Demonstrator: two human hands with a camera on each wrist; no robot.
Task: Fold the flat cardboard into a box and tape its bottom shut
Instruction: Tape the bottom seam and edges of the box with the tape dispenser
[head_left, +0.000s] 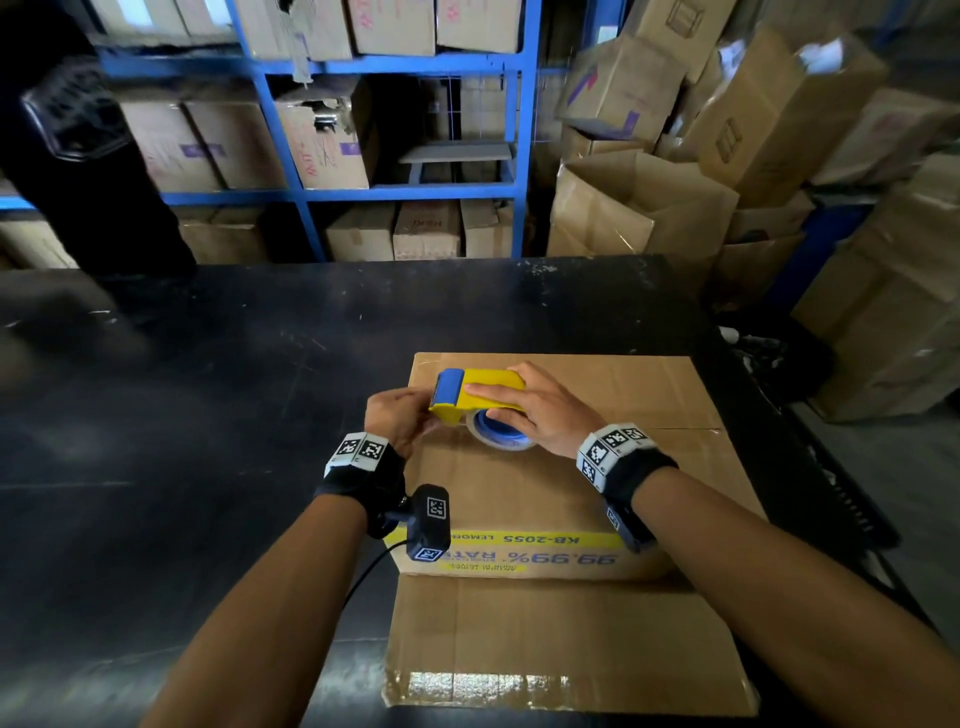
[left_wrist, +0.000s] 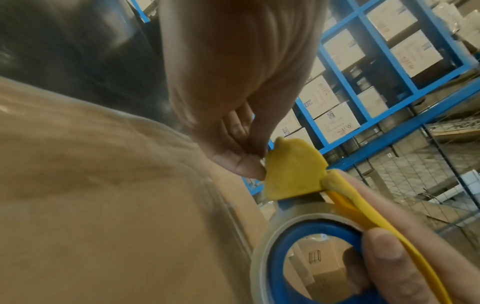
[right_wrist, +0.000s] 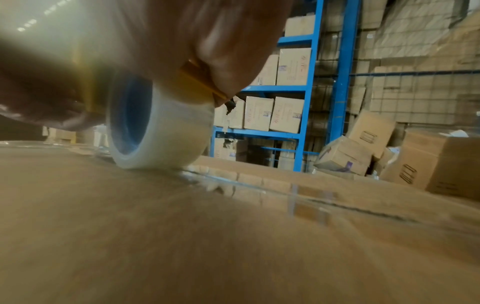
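A brown cardboard box (head_left: 623, 395) stands on the black table (head_left: 234, 415), its closed flaps facing up and meeting at a seam (head_left: 675, 428). My right hand (head_left: 540, 410) grips a yellow tape dispenser (head_left: 488, 395) with a blue roller, and its clear tape roll (head_left: 498, 439) touches the box top (right_wrist: 207, 246). My left hand (head_left: 400, 415) is at the dispenser's front end (left_wrist: 293, 170). Its fingertips (left_wrist: 239, 160) pinch there, seemingly on the clear tape end. The right thumb (left_wrist: 389, 267) lies across the roll's blue core (left_wrist: 298, 232).
One loose flap (head_left: 561, 639) with old shiny tape lies flat toward me. Blue shelving (head_left: 395, 192) full of cartons stands behind the table. Stacked and tipped cartons (head_left: 727, 156) crowd the right side. A person in dark clothes (head_left: 93, 171) stands at the far left.
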